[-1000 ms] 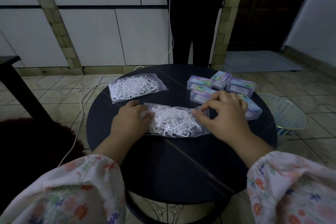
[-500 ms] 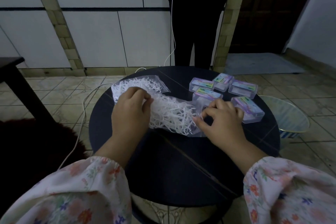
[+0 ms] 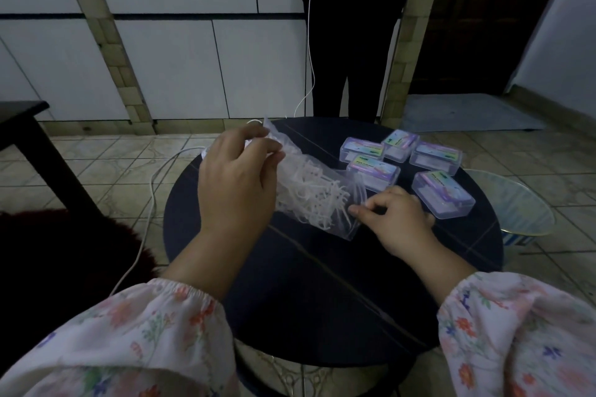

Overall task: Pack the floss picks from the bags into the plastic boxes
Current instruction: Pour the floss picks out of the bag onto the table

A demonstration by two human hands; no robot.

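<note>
A clear plastic bag of white floss picks [image 3: 314, 195] hangs tilted over the round dark table [image 3: 322, 284]. My left hand [image 3: 237, 185] grips its upper end, lifted off the table. My right hand [image 3: 395, 219] pinches the bag's lower end near the tabletop. Several clear plastic boxes with colourful labels sit closed at the table's far right, the nearest box [image 3: 443, 198] just beside my right hand. The second bag of picks is hidden behind my left hand.
A person in dark trousers [image 3: 348, 42] stands just beyond the table. A white cable [image 3: 151, 190] runs down across the tiled floor on the left. A glass bowl [image 3: 519, 209] sits on the floor at the right. A dark table corner [image 3: 22, 126] stands far left.
My left hand has lifted its end of the bag up and away, tilting the bag steeply. My right hand has stayed low on the other end.
</note>
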